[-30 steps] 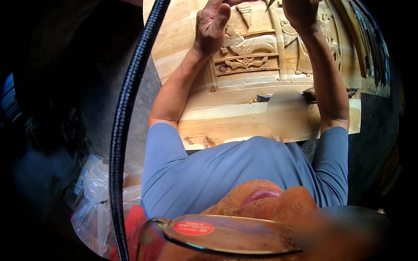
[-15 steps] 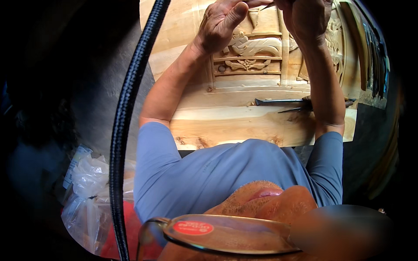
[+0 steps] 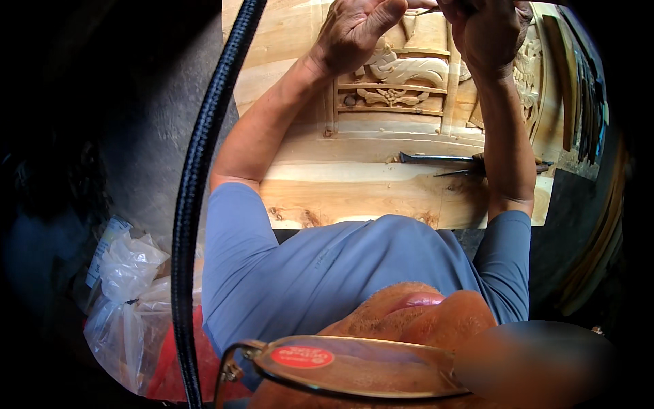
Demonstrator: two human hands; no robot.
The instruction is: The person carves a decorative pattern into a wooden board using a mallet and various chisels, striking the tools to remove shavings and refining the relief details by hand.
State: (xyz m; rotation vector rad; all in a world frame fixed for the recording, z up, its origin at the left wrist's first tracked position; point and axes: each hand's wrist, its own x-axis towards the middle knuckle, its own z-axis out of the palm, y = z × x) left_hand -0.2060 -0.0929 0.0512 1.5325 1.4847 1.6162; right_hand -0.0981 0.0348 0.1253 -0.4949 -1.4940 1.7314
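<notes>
A large pale wooden panel point(image 3: 381, 191) with carved relief lies in front of me. At the top edge of the view, my right hand point(image 3: 487, 37) is closed around a carving chisel, whose thin dark metal blade point(image 3: 429, 10) points left. My left hand point(image 3: 357, 34) is just left of that blade, thumb apart and a finger stretched toward it; its fingertips are partly cut off, so contact is unclear. Below both hands are a carved animal-like figure point(image 3: 409, 70) and a flower motif point(image 3: 392, 97). The chisel's working end is not clearly visible.
Dark-bladed hand tools point(image 3: 436, 159) lie on the panel by my right forearm. Several long tools point(image 3: 582, 88) are lined up at the right edge. A black braided cable point(image 3: 197, 177) crosses the left side. A tied clear plastic bag point(image 3: 129, 307) sits at lower left.
Both hands have shifted slightly right and down in the view, still close together with the blade between them. The view itself has moved a little; the tools on the panel stay put.
</notes>
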